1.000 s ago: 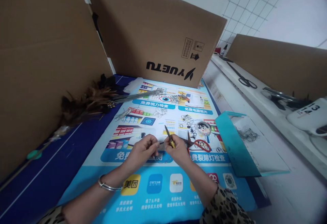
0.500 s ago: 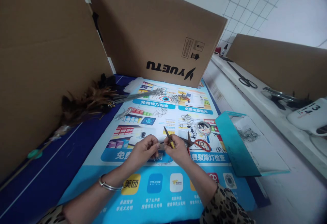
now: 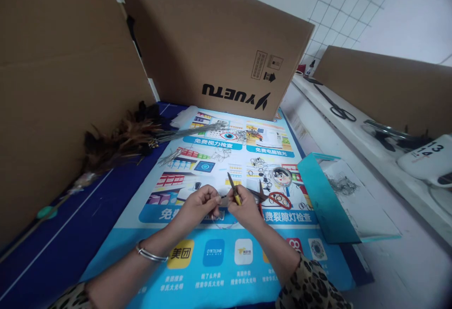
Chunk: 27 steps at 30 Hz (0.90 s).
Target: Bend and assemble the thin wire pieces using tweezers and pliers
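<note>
My left hand [image 3: 204, 202] is pinched near the middle of the printed mat, its fingertips on the end of a thin wire loop [image 3: 226, 227] that hangs below both hands. Close beside it on the right, my right hand [image 3: 244, 206] is wrapped round a slim tool [image 3: 234, 189] with a dark pointed tip and a yellow handle, which points up and away. Whatever lies between my fingertips is too small to make out. Scissors with red handles [image 3: 280, 200] lie just right of my right hand, their dark blades partly behind it.
Small black rings and a round clear dish [image 3: 282, 176] lie at the right of the mat [image 3: 116, 257]. A teal box [image 3: 328, 205] holds tangled wire. Feathered stems [image 3: 123, 132] lie at the left. Cardboard panels [image 3: 219, 41] stand behind, and a white ledge runs along the right.
Both hands stay nearly in place. The slim tool has shifted slightly, and the wire loop hangs a little differently below my hands.
</note>
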Each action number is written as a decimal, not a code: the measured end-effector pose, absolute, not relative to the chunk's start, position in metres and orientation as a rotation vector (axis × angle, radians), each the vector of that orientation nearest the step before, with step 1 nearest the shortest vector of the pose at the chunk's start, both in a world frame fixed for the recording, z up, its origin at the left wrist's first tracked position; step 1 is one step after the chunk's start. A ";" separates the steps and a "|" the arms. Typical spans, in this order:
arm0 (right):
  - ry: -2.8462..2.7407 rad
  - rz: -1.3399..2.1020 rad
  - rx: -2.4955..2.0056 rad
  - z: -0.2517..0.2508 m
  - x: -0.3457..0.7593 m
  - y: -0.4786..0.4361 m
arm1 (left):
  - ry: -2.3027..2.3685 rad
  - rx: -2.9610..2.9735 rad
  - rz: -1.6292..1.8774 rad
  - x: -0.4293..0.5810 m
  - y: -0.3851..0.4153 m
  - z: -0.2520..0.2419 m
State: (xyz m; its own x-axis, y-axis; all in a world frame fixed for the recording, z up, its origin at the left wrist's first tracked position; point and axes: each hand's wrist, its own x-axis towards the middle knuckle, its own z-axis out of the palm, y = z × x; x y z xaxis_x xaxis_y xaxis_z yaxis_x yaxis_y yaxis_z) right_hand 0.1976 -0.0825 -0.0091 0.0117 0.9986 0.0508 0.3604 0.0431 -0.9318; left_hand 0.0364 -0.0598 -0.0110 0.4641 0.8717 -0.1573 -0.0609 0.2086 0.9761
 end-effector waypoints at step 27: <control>-1.421 1.099 -1.380 -0.002 0.194 -0.084 | 1.003 1.948 1.062 0.032 -0.065 -0.006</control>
